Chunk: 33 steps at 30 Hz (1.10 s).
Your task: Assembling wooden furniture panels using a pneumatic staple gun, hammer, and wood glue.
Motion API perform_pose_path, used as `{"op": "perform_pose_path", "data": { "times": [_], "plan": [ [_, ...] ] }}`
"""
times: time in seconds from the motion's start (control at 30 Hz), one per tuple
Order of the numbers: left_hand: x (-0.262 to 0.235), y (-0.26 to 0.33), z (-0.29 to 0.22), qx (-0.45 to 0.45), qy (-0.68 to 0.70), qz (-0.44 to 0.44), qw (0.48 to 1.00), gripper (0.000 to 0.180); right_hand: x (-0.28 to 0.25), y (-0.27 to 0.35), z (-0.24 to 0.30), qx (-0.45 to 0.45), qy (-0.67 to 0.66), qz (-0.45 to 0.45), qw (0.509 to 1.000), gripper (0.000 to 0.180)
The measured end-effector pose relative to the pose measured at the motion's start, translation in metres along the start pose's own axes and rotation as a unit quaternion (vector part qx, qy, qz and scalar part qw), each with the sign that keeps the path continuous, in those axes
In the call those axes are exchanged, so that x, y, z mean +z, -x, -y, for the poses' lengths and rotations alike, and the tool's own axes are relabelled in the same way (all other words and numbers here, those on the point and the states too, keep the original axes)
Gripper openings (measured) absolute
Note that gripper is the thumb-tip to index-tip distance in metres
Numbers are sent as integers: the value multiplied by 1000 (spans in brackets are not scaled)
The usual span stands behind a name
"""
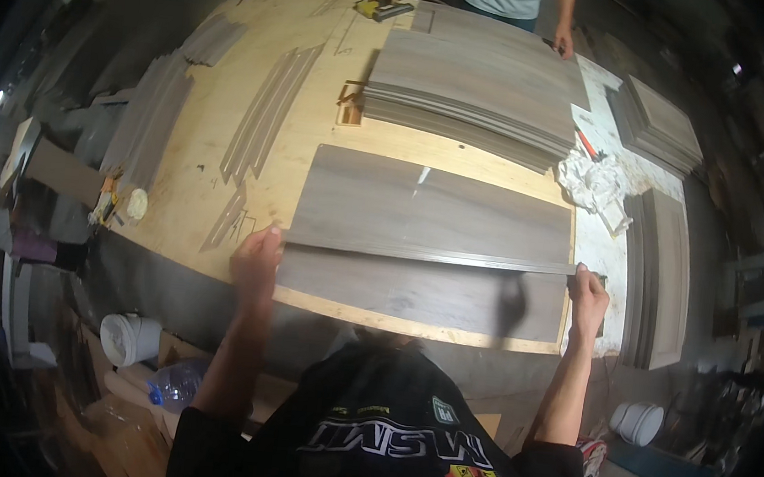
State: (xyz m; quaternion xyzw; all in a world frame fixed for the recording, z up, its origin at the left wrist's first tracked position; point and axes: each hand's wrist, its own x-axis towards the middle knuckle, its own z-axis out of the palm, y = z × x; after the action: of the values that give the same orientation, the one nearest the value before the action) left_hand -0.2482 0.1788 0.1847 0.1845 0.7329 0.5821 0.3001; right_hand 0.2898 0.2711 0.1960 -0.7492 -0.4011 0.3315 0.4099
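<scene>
A long, narrow grey wood-grain strip (426, 256) stretches left to right across a flat panel of the same grey wood grain (435, 209). My left hand (257, 254) is closed around its left end. At the other end, my right hand (589, 297) grips it with thumb and fingers. Parts of the panel show on both the far and near sides of the strip. Whether the strip touches the panel or hangs just above it, I cannot tell.
The pale plywood table (197, 152) carries stacked grey panels (486, 69), loose strips (270, 113) and a crumpled white cloth (594, 181). Across it, a person's hand holds a yellow and black tool (384, 9). More panels (659, 274) stand at right; white buckets (129, 339) lie below.
</scene>
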Motion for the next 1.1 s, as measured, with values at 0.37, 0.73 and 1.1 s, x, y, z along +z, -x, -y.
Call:
{"op": "perform_pose_path", "data": {
  "times": [0.37, 0.73, 1.1],
  "plan": [
    [-93, 31, 46, 20, -215, 266, 939, 61, -56, 79, -48, 25, 39, 160, 986, 51],
    [-18, -31, 138, 298, -398, 304, 813, 61, 22, 57, -160, -285, 267, 101, 915, 49],
    [-6, -38, 152, 304, -441, 298, 790, 57, 31, 50, -161, -281, 220, 56, 933, 30]
  ]
}}
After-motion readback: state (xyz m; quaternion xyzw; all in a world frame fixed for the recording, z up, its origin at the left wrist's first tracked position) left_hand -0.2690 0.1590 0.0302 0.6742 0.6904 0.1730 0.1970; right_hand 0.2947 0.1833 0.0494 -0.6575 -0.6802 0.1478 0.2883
